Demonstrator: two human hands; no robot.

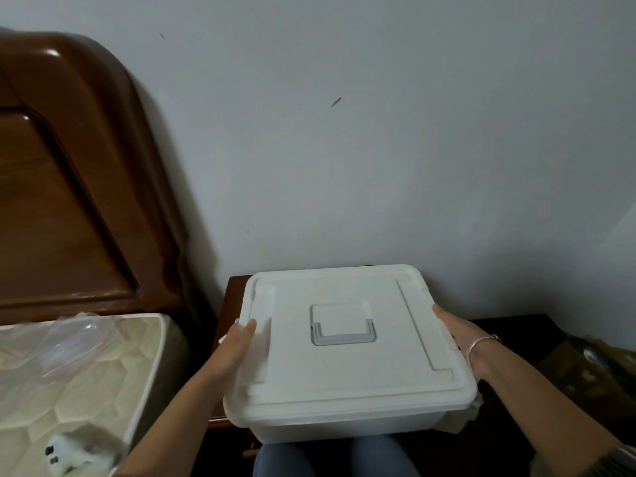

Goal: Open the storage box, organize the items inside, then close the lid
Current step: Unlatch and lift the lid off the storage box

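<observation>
— Where do we have the storage box [344, 426]?

— Low at six o'clock, near edge over our knees [285, 459], far edge on the dark nightstand [230, 304]. Its lid [344, 376] is on, with the grey handle [343, 333] folded flat at centre.

— And our hands?

— Our left hand [237, 342] grips the lid's rim at nine o'clock, thumb on top. Our right hand [454, 327] lies along the rim at three o'clock; its fingers are hidden, so we cannot tell whether it clasps.

— How will it handle?

— Stiff, smooth plastic, we judge, and slippery. The weight depends on contents we cannot see. We would take the lid by both side rims, evenly.

— Around us?

— Mattress [69, 373] at eight o'clock, headboard [51, 201] at ten.
</observation>
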